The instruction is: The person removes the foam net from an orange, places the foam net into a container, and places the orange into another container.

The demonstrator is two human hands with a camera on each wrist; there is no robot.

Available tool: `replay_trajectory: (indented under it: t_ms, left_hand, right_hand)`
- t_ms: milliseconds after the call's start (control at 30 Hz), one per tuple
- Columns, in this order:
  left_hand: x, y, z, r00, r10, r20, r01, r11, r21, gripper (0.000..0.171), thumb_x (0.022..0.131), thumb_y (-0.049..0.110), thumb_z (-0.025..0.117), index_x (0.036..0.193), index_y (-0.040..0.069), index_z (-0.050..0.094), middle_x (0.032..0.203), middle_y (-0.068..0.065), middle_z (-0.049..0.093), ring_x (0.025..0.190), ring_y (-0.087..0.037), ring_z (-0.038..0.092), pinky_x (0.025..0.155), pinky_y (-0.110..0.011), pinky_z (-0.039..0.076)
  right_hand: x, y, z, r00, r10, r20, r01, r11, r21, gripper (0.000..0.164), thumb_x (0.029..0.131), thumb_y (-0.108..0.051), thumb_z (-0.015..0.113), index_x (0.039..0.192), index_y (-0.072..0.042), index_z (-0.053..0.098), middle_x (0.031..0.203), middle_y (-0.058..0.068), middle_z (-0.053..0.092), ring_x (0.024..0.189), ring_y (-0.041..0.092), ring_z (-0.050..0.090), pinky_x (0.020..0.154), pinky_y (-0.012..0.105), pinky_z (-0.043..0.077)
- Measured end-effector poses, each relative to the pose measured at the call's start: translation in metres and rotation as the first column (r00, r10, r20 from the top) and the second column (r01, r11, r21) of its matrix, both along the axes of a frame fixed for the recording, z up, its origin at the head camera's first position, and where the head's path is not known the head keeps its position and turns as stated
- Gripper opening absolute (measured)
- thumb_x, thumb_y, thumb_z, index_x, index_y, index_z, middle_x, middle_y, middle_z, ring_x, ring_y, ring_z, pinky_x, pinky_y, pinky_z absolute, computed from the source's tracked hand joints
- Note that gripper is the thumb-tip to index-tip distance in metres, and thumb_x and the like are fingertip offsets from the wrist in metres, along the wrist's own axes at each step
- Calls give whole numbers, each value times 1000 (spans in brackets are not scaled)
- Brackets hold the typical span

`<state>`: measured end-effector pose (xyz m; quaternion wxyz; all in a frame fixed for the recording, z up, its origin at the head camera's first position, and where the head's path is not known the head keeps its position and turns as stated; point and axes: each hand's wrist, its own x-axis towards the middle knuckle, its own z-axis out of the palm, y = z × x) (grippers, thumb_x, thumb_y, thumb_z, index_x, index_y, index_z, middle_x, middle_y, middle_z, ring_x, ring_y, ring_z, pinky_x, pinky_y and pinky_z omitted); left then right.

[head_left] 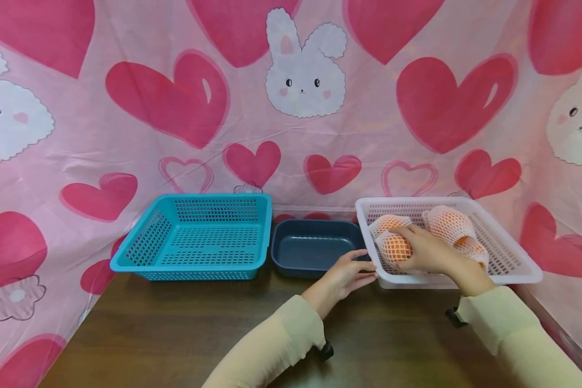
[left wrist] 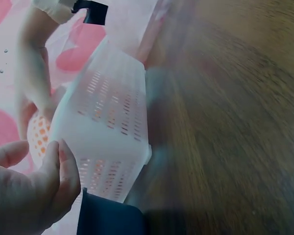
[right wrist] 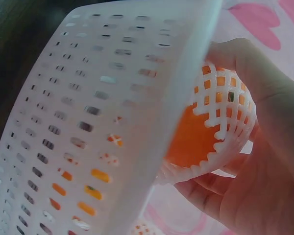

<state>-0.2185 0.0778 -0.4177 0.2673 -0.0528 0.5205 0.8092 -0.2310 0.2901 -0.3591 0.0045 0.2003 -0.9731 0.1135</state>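
A white perforated basket (head_left: 509,277) on the right holds several orange fruits in white foam nets. My right hand (head_left: 429,250) reaches in over its front side and grips a netted orange (head_left: 396,249) near the left end. In the right wrist view, thumb and fingers curl round that orange (right wrist: 193,137), whose bare peel shows below the net edge. My left hand (head_left: 345,276) is at the basket's front left corner, its fingers loosely bent and holding nothing. Whether its fingertips touch the rim I cannot tell.
A dark blue tray (head_left: 315,272) stands between the white basket and a turquoise perforated basket (head_left: 189,268) on the left. All three stand on a brown wooden table (head_left: 174,328). A pink curtain with hearts and rabbits (head_left: 305,81) hangs close behind them.
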Motion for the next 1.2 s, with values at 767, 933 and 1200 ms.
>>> replay_trajectory:
  t_ms: [767, 933, 1200]
  left_hand:
    - [9, -54, -10, 970, -186, -154, 159, 972, -172, 52, 98, 6, 65, 147, 1, 49, 127, -25, 65, 106, -32, 70, 102, -48, 50]
    - [12, -68, -8, 954, -235, -188, 193, 957, -218, 50, 100, 11, 64, 147, 1, 48, 129, -24, 65, 111, -34, 68, 102, -49, 50]
    - [12, -89, -8, 939, -297, -176, 239, 926, -291, 46, 100, 16, 64, 143, 2, 54, 134, -22, 63, 111, -30, 68, 101, -52, 50]
  right_hand:
    - [24, -26, 25, 994, 42, -103, -44, 999, -12, 82, 75, -35, 89, 144, -7, 53, 133, 28, 54, 117, 46, 55, 92, 68, 48]
    - [29, -35, 27, 982, 88, -165, -96, 994, -42, 79, 75, -31, 89, 142, -7, 55, 130, 24, 56, 114, 43, 57, 91, 65, 51]
    - [35, -51, 24, 967, 160, -198, -179, 980, -87, 80, 74, -35, 89, 141, -8, 55, 127, 18, 57, 110, 38, 58, 92, 62, 51]
